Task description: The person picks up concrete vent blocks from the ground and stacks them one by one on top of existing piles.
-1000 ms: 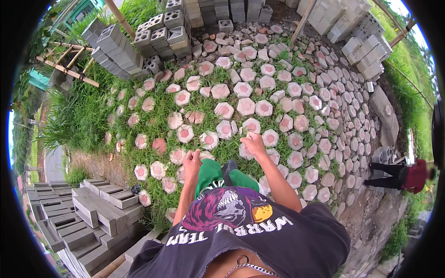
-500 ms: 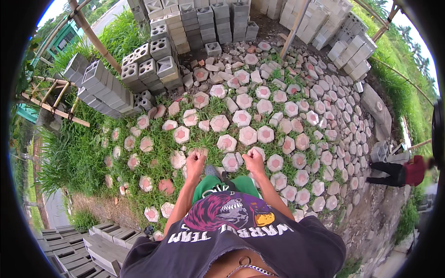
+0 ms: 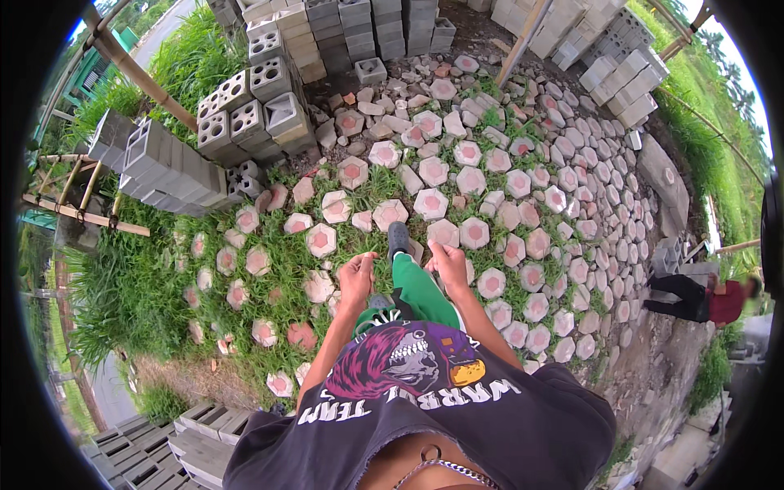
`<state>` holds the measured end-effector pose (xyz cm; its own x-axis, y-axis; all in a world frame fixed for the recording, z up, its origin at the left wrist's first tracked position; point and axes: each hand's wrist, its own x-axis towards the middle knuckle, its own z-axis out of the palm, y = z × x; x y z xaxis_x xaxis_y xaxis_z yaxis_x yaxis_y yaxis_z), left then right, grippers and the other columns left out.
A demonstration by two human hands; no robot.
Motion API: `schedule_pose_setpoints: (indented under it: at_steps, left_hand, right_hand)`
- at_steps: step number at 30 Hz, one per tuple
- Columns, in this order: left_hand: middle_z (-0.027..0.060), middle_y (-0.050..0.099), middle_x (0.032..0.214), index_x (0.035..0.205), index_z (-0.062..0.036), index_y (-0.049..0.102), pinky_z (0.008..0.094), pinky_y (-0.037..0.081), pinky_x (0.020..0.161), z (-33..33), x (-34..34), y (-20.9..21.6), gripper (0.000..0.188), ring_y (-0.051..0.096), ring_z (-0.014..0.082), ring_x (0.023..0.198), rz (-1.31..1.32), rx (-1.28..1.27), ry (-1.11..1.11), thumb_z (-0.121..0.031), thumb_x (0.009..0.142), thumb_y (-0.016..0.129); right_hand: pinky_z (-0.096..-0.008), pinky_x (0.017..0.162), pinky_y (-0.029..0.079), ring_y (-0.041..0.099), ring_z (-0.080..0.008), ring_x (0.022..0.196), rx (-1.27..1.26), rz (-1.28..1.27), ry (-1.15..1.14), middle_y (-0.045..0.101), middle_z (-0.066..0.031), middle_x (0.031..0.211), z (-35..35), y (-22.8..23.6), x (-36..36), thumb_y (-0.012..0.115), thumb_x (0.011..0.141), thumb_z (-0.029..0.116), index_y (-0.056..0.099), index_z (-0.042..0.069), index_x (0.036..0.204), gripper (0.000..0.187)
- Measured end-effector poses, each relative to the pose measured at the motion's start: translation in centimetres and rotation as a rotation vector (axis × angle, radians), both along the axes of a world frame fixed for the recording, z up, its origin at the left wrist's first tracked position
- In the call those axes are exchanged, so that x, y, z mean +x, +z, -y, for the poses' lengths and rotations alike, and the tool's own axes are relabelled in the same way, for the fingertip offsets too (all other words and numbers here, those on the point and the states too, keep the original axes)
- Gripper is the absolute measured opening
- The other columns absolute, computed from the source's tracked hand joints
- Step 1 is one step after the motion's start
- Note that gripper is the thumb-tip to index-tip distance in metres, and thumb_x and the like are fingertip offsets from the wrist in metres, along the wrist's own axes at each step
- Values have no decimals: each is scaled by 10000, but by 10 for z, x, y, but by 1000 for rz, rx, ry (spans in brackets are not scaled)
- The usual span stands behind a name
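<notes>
Both hands are held out in front of my body above the grassy ground. My left hand (image 3: 357, 276) is closed, with the thumb against the curled fingers. A short distance to its right, my right hand (image 3: 447, 265) is also curled closed. Whether either hand holds something small cannot be made out. Neither hand touches the ground. Between them, my grey shoe (image 3: 398, 238) is set forward among hexagonal paving stones (image 3: 321, 240) with reddish centres. A pale stone (image 3: 443, 232) lies just beyond my right hand in the view.
Stacked grey hollow blocks (image 3: 286, 114) stand ahead to the left, with more blocks (image 3: 625, 82) ahead right. A bamboo pole (image 3: 523, 45) rises at the back. Rubble (image 3: 392, 106) covers the ground ahead. Another person (image 3: 706, 300) is at the far right.
My right foot has stepped forward between the hands, and the ground has shifted in view. Both hands remain closed in front of me, the left slightly farther right.
</notes>
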<state>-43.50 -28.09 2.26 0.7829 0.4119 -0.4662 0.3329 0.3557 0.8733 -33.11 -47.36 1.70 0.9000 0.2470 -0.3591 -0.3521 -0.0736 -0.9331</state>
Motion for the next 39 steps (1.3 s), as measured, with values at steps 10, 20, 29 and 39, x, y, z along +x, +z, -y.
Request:
schedule_pose_setpoints:
  at_steps: [10, 20, 29, 39]
  left_hand:
    - [-48, 341, 467, 633, -42, 563, 286, 189, 407, -100, 153, 1, 632, 295, 79, 399, -40, 98, 335, -551, 968, 394]
    - [7, 636, 841, 987, -41, 645, 251, 397, 737, -132, 313, 16, 369, 560, 83, 816, 77, 176, 339, -383, 978, 508]
    - [-40, 474, 508, 990, -32, 619, 215, 294, 390, -167, 433, -6, 281, 393, 37, 410, -112, 166, 68, -305, 969, 556]
    - [-82, 420, 606, 946, -22, 661, 232, 244, 496, -259, 587, -67, 372, 320, 17, 549, -341, 1, -296, -357, 984, 503]
  right_hand:
    - [-204, 362, 313, 403, -44, 393, 70, -40, 151, 535, 10, 605, -107, -3, 196, 643, 909, 242, 615, 24, 983, 232]
    - [-242, 463, 302, 421, -51, 479, -79, 52, 190, 478, 28, 501, -147, 12, 347, 613, 885, 501, 606, 34, 587, 554]
    - [-224, 420, 251, 363, -32, 411, 24, -8, -35, 462, 53, 526, -182, -18, 431, 630, 917, 365, 556, 83, 638, 403]
    - [-230, 329, 221, 291, -32, 329, -166, -418, -359, 339, 62, 431, -224, -51, 553, 588, 952, 312, 583, 20, 672, 405]
